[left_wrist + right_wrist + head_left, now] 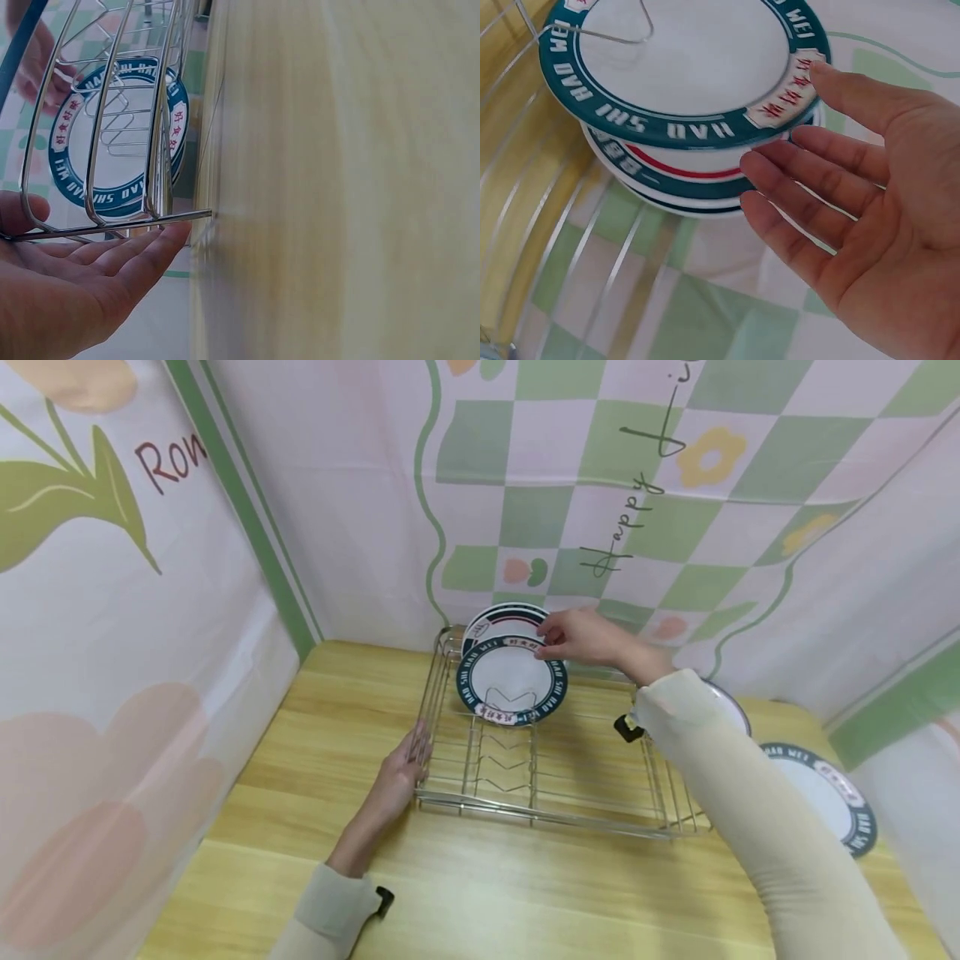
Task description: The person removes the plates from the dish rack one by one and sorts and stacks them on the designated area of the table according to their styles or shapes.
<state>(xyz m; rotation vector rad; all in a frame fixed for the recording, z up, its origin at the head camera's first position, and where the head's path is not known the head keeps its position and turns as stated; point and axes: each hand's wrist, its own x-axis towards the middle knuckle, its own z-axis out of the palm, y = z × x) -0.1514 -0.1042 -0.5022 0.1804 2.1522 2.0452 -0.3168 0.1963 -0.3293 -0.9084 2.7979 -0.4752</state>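
Note:
A metal wire dish rack (pixel 495 806) stands on the wooden table. My left hand (pixel 397 768) holds its left side, with the thumb on one side of the wire and the fingers on the other. At the rack's back left, a white plate with a dark teal lettered rim (pixel 510 677) stands tilted in the wire slots. My right hand (pixel 585 637) pinches its upper right edge, thumb (pixel 847 86) on the front of the rim and fingers behind. Directly behind it stand more plates (pixel 487 625), one with a red ring, partly hidden.
Right of the rack, another teal-rimmed plate (pixel 825 797) lies on the table (pixel 525 893). A further plate (pixel 731 706) shows partly behind the right sleeve. Patterned cloth (pixel 360 527) hangs behind and at both sides, close to the rack's back.

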